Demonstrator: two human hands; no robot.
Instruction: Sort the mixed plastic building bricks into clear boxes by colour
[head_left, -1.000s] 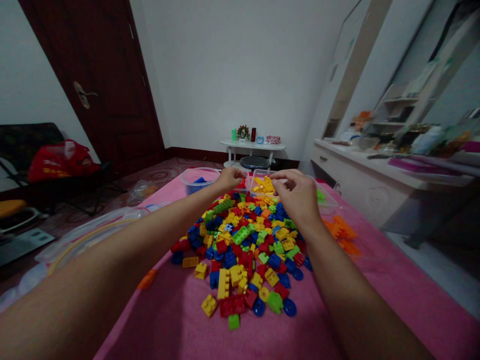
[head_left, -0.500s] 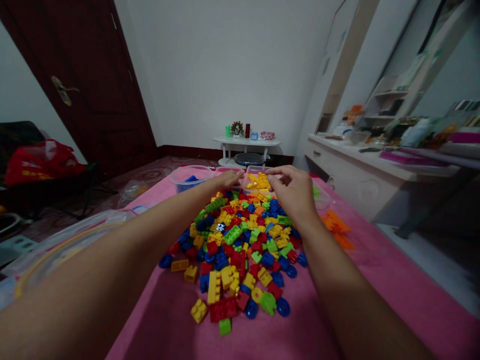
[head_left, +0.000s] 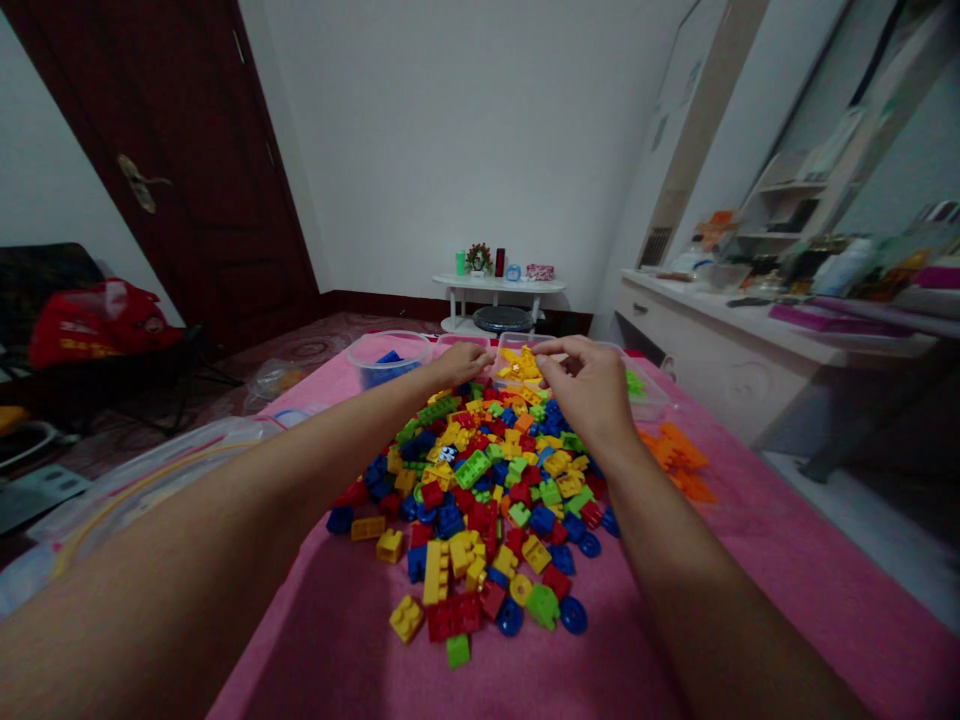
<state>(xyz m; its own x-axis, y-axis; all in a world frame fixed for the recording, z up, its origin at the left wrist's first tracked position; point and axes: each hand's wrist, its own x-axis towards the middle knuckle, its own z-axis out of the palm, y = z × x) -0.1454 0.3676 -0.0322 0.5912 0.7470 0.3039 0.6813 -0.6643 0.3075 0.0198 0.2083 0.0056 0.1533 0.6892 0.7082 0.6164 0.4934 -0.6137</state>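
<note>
Beyond the far end of a heap of toy building blocks (head_left: pixel 480 490), my left hand (head_left: pixel 463 363) reaches over with its fingers stretched out to the right, low in front of a clear tub with a reddish look (head_left: pixel 450 342). No block shows in it. My right hand (head_left: pixel 591 385) is at the right side of a clear tub (head_left: pixel 504 342) of yellow blocks (head_left: pixel 520 364). Its thumb and forefinger curl toward each other; anything between them is too small to make out. The heap mixes red, yellow, blue, green and orange pieces.
A round tub (head_left: pixel 390 350) with blue blocks stands at the far left. Green pieces (head_left: pixel 634 384) lie in a container behind my right wrist, and orange blocks (head_left: pixel 679 460) are beside my right forearm. A clear plastic bag (head_left: pixel 187 450) lies on the left of the pink cloth (head_left: pixel 585 680).
The whole view has shifted slightly to the right in the picture. Both hands keep nearly the same places by the tubs, and the heap looks unchanged.
</note>
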